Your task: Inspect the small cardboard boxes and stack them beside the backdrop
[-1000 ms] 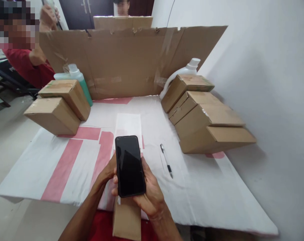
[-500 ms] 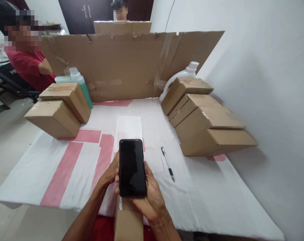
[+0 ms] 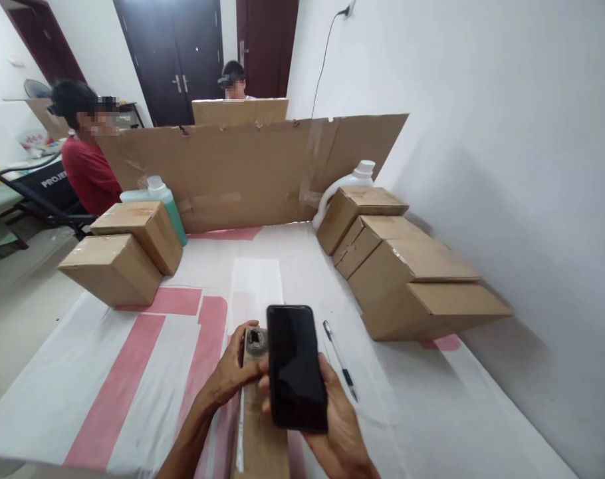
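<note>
A black smartphone, its screen dark, is held upright in my right hand, the thumb along its right edge and fingers behind it. My left hand grips the far end of a long, narrow cardboard box. A dark-rimmed hole shows on top of that box, beside my left fingers. The phone covers part of the box. A pen with a black grip lies on the cloth right of the phone.
Cardboard boxes stand at left and right. Behind them are a green-liquid bottle and a white jug. A cardboard panel closes the table's back. One person sits beyond at left, another behind the panel.
The phone has shifted right in my right hand and away from my left. My left hand and the holed end of the box now show. The view has tilted up.
</note>
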### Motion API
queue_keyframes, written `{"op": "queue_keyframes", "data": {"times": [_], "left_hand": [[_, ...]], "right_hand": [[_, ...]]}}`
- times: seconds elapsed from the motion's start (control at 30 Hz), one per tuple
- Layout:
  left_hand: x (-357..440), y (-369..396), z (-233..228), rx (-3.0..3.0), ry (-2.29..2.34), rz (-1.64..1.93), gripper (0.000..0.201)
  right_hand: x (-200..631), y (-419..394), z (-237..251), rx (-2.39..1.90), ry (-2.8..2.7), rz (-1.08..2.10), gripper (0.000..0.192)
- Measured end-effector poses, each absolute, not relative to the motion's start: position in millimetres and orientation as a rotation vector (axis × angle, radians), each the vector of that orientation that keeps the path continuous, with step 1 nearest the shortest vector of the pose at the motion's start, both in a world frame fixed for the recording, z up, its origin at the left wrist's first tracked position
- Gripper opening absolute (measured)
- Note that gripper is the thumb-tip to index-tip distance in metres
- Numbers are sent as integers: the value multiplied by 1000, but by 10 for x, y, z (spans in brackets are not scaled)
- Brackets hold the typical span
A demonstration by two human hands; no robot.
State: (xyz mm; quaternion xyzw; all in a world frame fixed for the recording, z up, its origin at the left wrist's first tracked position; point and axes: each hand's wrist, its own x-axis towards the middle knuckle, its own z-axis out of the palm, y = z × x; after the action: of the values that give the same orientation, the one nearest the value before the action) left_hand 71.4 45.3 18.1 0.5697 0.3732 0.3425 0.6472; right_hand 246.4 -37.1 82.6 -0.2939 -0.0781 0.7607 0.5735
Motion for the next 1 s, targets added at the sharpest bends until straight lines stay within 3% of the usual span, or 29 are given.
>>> {"op": "queue_keyframes", "data": {"times": [0.1,0.3,0.43,0.67,0.87,1.0], "left_hand": [[708,446,151,1246,824,766,91],[705,434,140,1246,855,807,91],[696,409,114,1257,902,847,94],[458,141,-6,1218,1155,1079,65],[265,-525,-208,1200,1412,1022,60],[285,-845,-427,1336,1301,989,61]], "right_hand": [[2804,-332,657,-984,-258,1603,71],[3107,-132,-12,-1605,-639,1105,68],[3072,-141,-211,-1842,-982,881,70],[3047,-267,-418,-1938,-1231,537,72],[2957,-464,-533,-1930,-1301,455,72],[2630,-845,-370,-1672,-1141,873,64]]}}
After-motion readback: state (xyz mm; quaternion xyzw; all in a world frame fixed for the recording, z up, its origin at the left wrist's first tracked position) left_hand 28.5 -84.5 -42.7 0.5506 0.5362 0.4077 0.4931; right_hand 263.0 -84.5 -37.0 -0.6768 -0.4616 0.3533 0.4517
